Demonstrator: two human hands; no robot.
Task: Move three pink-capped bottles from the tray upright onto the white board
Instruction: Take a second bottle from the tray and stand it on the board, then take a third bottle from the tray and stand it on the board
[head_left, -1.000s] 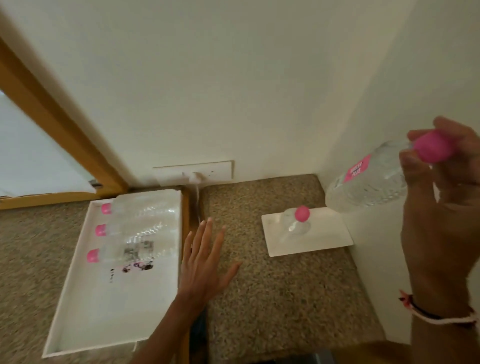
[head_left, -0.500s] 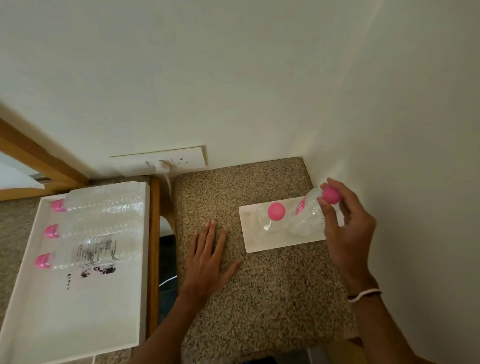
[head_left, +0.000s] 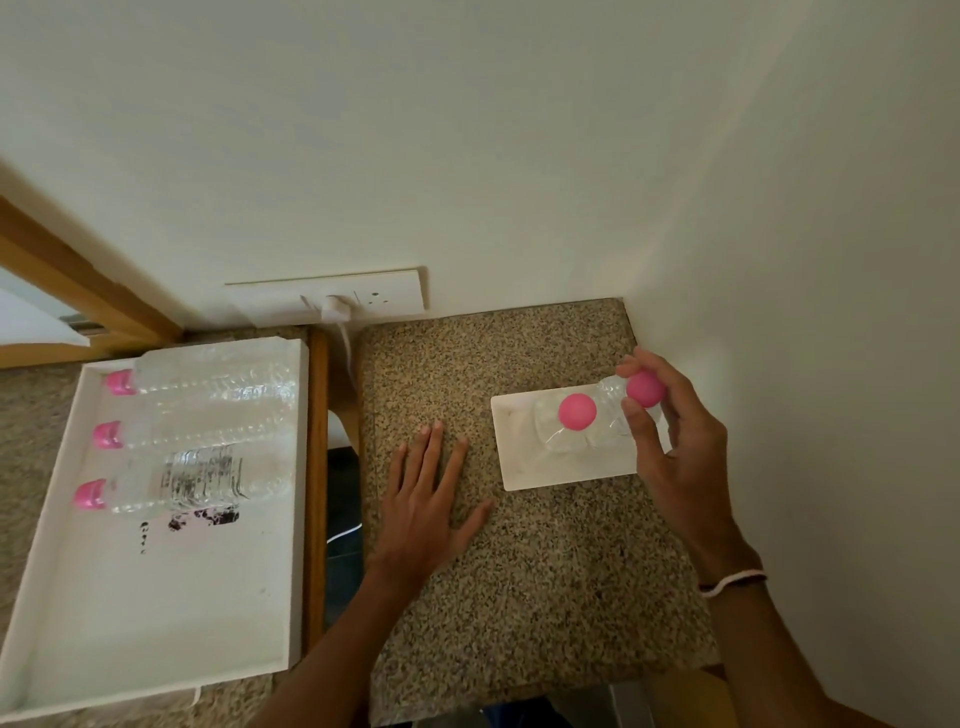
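On the speckled counter lies the white board (head_left: 524, 467). One clear pink-capped bottle (head_left: 575, 413) stands upright on it. Right beside it, a second pink-capped bottle (head_left: 644, 389) is upright on the board, with my right hand (head_left: 670, 441) shut around its cap and neck. My left hand (head_left: 423, 499) rests flat on the counter, fingers spread, left of the board. In the white tray (head_left: 156, 597) at the left lie three more pink-capped bottles on their sides: top (head_left: 208, 376), middle (head_left: 197, 426), bottom (head_left: 192, 480).
A wall closes the counter's right side and back. A socket plate with a white plug (head_left: 335, 306) and cable sits on the back wall. A wooden rail (head_left: 316, 467) and a dark gap separate the tray from the counter (head_left: 545, 571).
My right hand brought the bottle down from the air at the right, turned it upright and set it on the board beside the first bottle. My left hand stayed flat on the counter.
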